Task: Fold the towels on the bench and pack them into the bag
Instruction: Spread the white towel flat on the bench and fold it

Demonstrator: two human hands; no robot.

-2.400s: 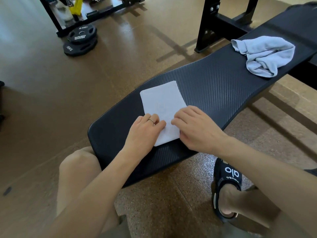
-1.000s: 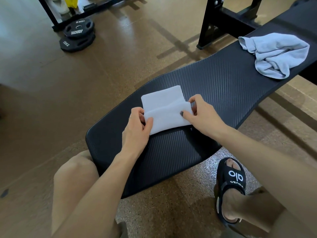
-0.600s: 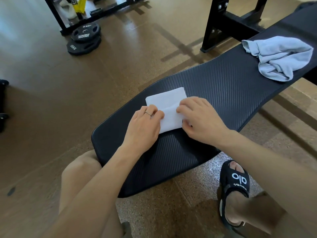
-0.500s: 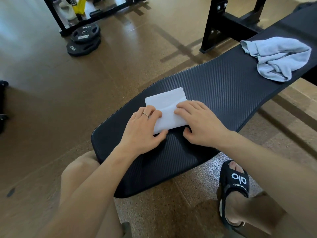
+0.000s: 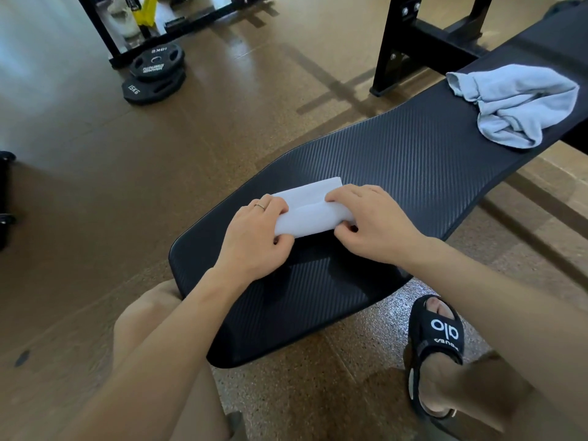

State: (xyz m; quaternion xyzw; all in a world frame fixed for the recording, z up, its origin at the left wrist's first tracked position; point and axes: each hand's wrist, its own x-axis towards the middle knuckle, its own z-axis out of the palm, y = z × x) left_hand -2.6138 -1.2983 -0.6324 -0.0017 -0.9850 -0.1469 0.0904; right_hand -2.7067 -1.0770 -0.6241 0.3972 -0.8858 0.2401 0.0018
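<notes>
Head view is showing the white towel lying folded small on the near, wide end of the black padded surface, with both hands on it. The left hand is gripping the towel's left end, fingers curled over the top and thumb tucked at the near edge; the right hand is pinching the right end the same way. The layers are looking only loosely stacked, so the fold is likely springing open if either grip is letting go before the crease is pressed flat, and uneven pulling could be skewing the edges. The towel is sitting back from the surface's rounded near rim, so sliding off is seeming unlikely. The grey-blue towel is lying crumpled at the far right, near the surface's right edge, where a careless tug could be dragging it to the floor. Bare padding is lying between the two towels, giving room for spreading the next one. The bag is not showing anywhere, so packing is meaning a reach out of sight
</notes>
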